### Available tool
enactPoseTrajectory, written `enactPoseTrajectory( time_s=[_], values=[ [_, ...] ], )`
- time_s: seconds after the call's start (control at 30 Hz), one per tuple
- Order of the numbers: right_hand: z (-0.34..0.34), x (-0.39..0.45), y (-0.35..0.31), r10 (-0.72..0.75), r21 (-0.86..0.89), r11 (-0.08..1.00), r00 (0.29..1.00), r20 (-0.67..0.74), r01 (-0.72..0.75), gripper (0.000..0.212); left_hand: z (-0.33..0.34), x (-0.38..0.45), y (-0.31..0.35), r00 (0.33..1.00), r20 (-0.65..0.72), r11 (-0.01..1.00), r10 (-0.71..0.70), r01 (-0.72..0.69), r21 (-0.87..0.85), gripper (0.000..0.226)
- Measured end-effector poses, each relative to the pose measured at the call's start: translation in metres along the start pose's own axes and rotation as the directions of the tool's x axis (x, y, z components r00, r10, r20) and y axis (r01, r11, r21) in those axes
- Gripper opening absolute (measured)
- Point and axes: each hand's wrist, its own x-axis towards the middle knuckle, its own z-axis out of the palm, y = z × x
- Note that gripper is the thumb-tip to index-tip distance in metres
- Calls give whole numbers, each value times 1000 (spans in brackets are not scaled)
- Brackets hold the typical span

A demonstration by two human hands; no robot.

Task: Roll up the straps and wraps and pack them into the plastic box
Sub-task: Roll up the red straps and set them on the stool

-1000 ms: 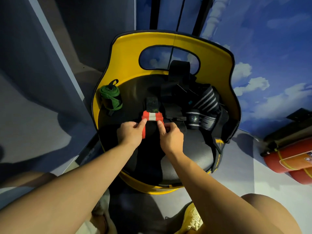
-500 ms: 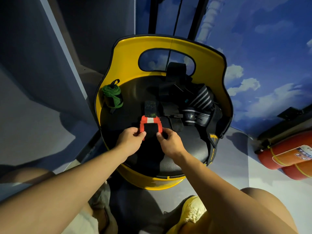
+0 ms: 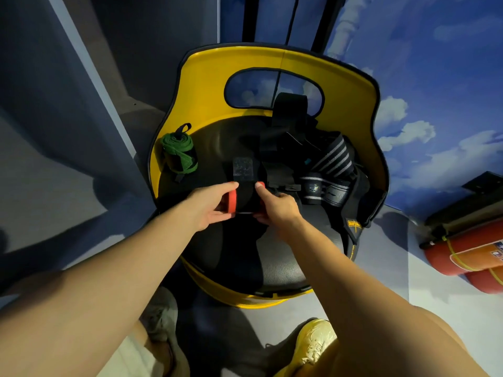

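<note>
A black wrap with red edges (image 3: 246, 198) lies half rolled on the black seat cushion (image 3: 275, 265) of a yellow chair. My left hand (image 3: 211, 206) grips the roll's left red end. My right hand (image 3: 276, 206) grips its right end, thumb on top. The wrap's velcro tab (image 3: 243, 167) sticks out flat beyond the roll. A rolled green wrap (image 3: 179, 153) stands at the seat's left rim. A heap of black and striped straps (image 3: 324, 164) covers the seat's back right. No plastic box is in view.
The yellow chair back (image 3: 209, 85) curves round the seat. A black and yellow strap (image 3: 353, 229) hangs over the seat's right edge. Red cylinders (image 3: 468, 257) lie on the floor at the right. My yellow shoe (image 3: 315, 344) is below the chair.
Both hands have drawn the red-edged wrap toward me and turned it over on itself. The red and white end is now hidden inside the roll, and more black shows on top.
</note>
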Motion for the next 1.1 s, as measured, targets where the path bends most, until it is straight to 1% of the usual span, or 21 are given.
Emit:
enactPoseTrajectory(
  time_s=[0.03, 0.1, 0.17, 0.23, 0.3, 0.33, 0.4, 0.43, 0.53, 0.57, 0.63, 0.7, 0.73, 0.87, 0.9, 0.97, 1.07, 1.1],
  values=[
    [-2, 0, -4, 37, 76, 996, 999, 38, -39, 49, -1, 1, 1, 1000, 17, 1000, -10, 11, -24, 49],
    [-8, -2, -9, 64, 179, 980, 991, 117, -84, 48, -1, -2, 5, 997, 64, 997, -35, 39, -68, 41],
    [-12, -3, -13, 62, 221, 970, 985, 163, -98, 47, -3, -6, 11, 994, 104, 996, -42, 50, -73, 40],
    [-15, -6, -16, 37, 261, 961, 981, 192, -87, 36, -6, -11, 15, 993, 116, 999, -22, 28, -46, 39],
    [-20, -10, -20, -15, 299, 953, 972, 237, -58, 24, -9, -17, 20, 987, 160, 998, 17, -8, -56, 40],
    [-23, -11, -21, -45, 306, 951, 961, 274, -43, 22, -10, -20, 21, 978, 207, 998, 33, -21, -59, 46],
    [-32, -14, -21, -101, 318, 948, 929, 355, -18, 28, -12, -23, 22, 957, 281, 997, 71, -68, -20, 59],
    [-36, -16, -21, -112, 317, 948, 912, 394, -21, 32, -11, -24, 22, 949, 297, 994, 103, -108, 2, 62],
    [-49, -18, -20, -157, 308, 951, 867, 472, 4, 33, -9, -25, 22, 934, 287, 971, 214, -236, 45, 57],
    [-52, -20, -23, -174, 326, 945, 853, 492, 5, 34, -7, -27, 23, 920, 305, 959, 245, -277, 66, 55],
    [-57, -20, -28, -150, 370, 928, 873, 464, -37, 29, -4, -31, 24, 892, 343, 923, 296, -359, 137, 54],
    [-62, -13, -31, -62, 382, 919, 925, 375, -94, 37, -1, -33, 22, 863, 382, 879, 330, -429, 209, 56],
    [-63, -9, -32, -31, 358, 929, 945, 326, -92, 40, 1, -33, 20, 847, 407, 855, 341, -460, 239, 58],
    [-61, -1, -38, 22, 331, 941, 985, 171, -78, 23, 6, -35, 17, 797, 480, 746, 367, -560, 360, 63],
    [-60, 0, -39, 16, 318, 946, 990, 138, -59, 21, 7, -35, 17, 791, 488, 723, 370, -575, 383, 64],
    [-57, 2, -39, -53, 251, 967, 996, 65, 35, 15, 9, -35, 15, 779, 503, 687, 373, -597, 415, 64],
    [-53, 7, -39, -206, 147, 967, 978, -32, 208, 7, 14, -33, 11, 780, 495, 675, 384, -603, 426, 65],
    [-53, 6, -41, -231, 134, 962, 971, -53, 236, 11, 15, -33, 10, 787, 483, 677, 385, -596, 432, 65]
  ],
)
